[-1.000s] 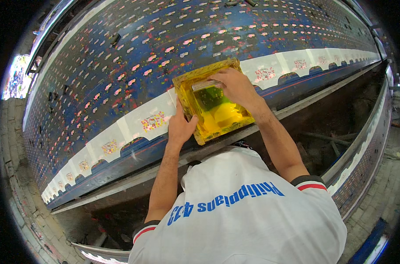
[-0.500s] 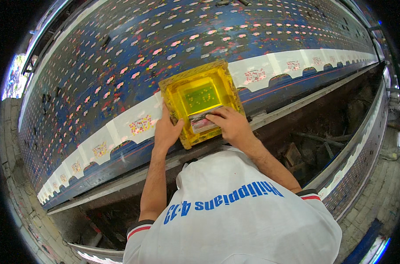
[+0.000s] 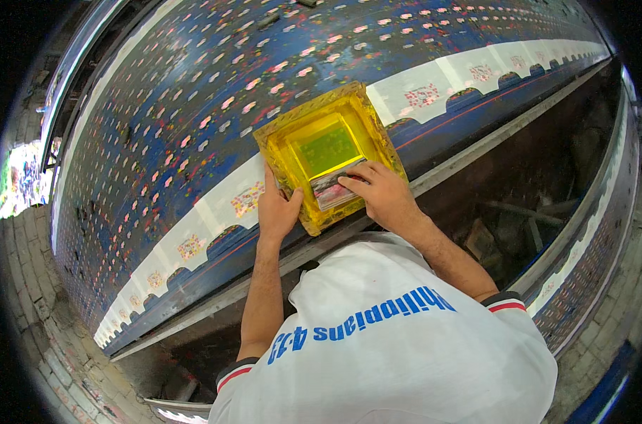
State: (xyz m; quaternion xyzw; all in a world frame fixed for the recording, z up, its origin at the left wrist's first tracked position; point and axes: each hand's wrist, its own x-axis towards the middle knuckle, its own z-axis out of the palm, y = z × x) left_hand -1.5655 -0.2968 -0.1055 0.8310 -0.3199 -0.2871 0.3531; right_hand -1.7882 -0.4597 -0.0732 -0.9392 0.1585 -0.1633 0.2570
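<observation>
A yellow screen-printing frame lies tilted across the white cut-out sheets along the near edge of a long table. A green mesh window shows in its middle. My left hand grips the frame's left side, thumb on the near-left rim and fingers along the outside. Inside the frame, a squeegee with a pinkish, ink-smeared face rests at the near end of the window. My right hand is closed on the squeegee's upper edge, fingers over the top. The blade's contact with the mesh is hidden.
The long dark-blue table is speckled with rows of small pink and white marks. Printed sheets with colourful dots run along its near edge. A wooden rail borders it, with a dark gap holding scrap wood beyond. Brick paving lies left.
The view has turned and shifted slightly, so table and frame sit at a different angle. The squeegee stays near the window's near end, and both hands keep their grips.
</observation>
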